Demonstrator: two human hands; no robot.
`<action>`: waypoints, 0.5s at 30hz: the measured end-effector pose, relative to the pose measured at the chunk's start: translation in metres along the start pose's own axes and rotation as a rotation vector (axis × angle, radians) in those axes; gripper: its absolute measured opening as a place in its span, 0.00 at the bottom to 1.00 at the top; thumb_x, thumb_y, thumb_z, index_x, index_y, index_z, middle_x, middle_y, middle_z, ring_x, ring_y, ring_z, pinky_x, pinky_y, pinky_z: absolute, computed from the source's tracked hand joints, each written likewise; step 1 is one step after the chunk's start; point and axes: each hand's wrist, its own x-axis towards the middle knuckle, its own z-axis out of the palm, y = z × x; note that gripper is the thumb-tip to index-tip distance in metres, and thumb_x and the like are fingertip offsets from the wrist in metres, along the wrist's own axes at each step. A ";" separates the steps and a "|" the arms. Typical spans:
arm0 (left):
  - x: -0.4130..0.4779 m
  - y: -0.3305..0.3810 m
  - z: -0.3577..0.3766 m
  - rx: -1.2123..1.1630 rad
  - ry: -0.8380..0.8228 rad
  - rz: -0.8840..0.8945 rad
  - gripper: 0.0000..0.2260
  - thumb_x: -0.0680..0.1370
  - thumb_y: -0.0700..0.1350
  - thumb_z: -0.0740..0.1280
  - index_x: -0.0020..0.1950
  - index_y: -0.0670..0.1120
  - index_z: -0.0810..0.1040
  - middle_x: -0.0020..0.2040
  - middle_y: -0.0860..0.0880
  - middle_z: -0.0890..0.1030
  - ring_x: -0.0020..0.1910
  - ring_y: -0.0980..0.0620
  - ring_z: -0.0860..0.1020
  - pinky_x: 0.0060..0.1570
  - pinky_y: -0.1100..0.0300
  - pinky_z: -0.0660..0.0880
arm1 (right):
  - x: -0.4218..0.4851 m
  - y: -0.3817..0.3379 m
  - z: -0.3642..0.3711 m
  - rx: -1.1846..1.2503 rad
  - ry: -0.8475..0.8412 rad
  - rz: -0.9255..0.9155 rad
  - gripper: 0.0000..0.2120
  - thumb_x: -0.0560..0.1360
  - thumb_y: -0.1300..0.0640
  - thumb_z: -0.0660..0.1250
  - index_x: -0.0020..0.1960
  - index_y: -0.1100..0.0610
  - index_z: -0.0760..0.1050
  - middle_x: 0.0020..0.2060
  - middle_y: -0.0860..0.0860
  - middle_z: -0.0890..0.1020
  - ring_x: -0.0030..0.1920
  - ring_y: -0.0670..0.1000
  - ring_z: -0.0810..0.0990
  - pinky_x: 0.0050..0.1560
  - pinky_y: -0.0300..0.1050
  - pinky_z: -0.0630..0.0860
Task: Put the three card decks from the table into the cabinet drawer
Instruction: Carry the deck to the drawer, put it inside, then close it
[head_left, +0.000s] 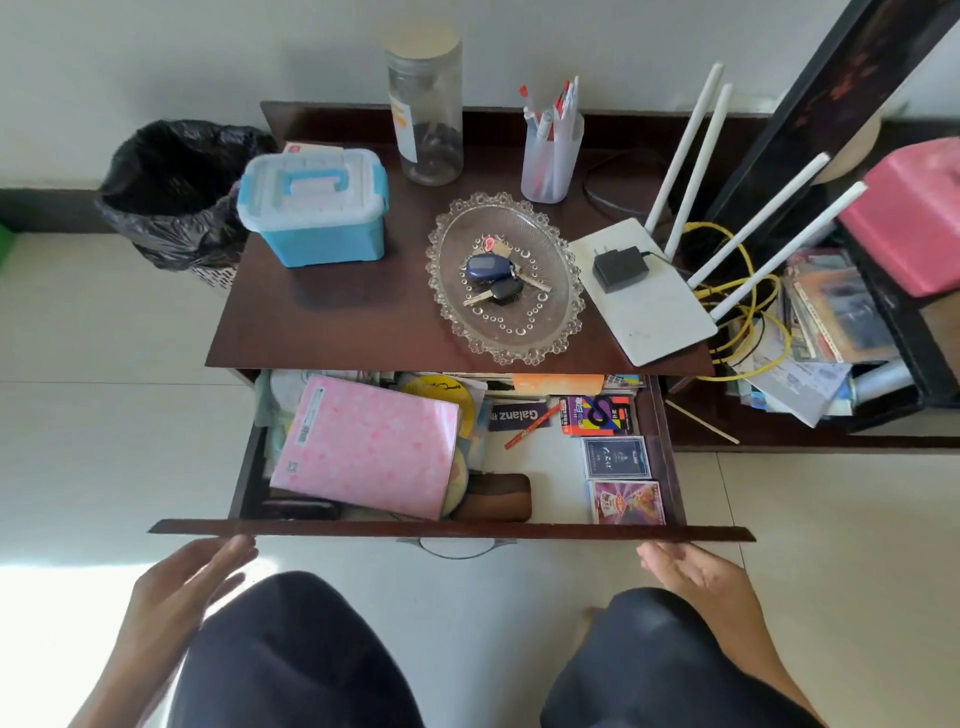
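Observation:
The cabinet drawer is pulled out. Three card decks lie in a row along its right side: a colourful deck at the back, a dark blue deck in the middle, a purple deck at the front. My left hand hovers open just below the drawer's front panel at its left end. My right hand hovers open below the panel's right end. Neither hand holds anything, and I cannot tell whether the fingertips touch the panel.
The drawer also holds a pink notebook, a red pencil and a brown case. On the cabinet top stand a blue box, a glass dish with keys, a jar, a pen cup and a router. A bin stands at the left.

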 end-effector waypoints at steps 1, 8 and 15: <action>0.004 -0.008 -0.001 0.000 0.021 -0.023 0.05 0.78 0.49 0.69 0.50 0.50 0.82 0.51 0.49 0.84 0.56 0.42 0.80 0.41 0.77 0.77 | -0.001 -0.004 0.000 0.011 0.011 -0.008 0.07 0.78 0.48 0.72 0.47 0.50 0.86 0.41 0.41 0.89 0.47 0.41 0.86 0.44 0.32 0.73; 0.019 -0.031 -0.007 -0.034 0.073 -0.081 0.25 0.67 0.63 0.73 0.52 0.45 0.85 0.48 0.51 0.88 0.50 0.51 0.86 0.58 0.48 0.79 | 0.008 -0.006 0.004 0.020 0.052 -0.050 0.10 0.80 0.50 0.70 0.43 0.52 0.85 0.34 0.33 0.86 0.40 0.29 0.81 0.37 0.23 0.71; 0.046 -0.026 0.002 -0.066 0.126 -0.026 0.20 0.68 0.59 0.73 0.47 0.44 0.85 0.45 0.47 0.88 0.49 0.45 0.86 0.56 0.46 0.79 | 0.023 -0.020 0.006 0.118 0.060 -0.141 0.18 0.75 0.41 0.68 0.44 0.55 0.84 0.40 0.43 0.89 0.44 0.39 0.86 0.47 0.39 0.77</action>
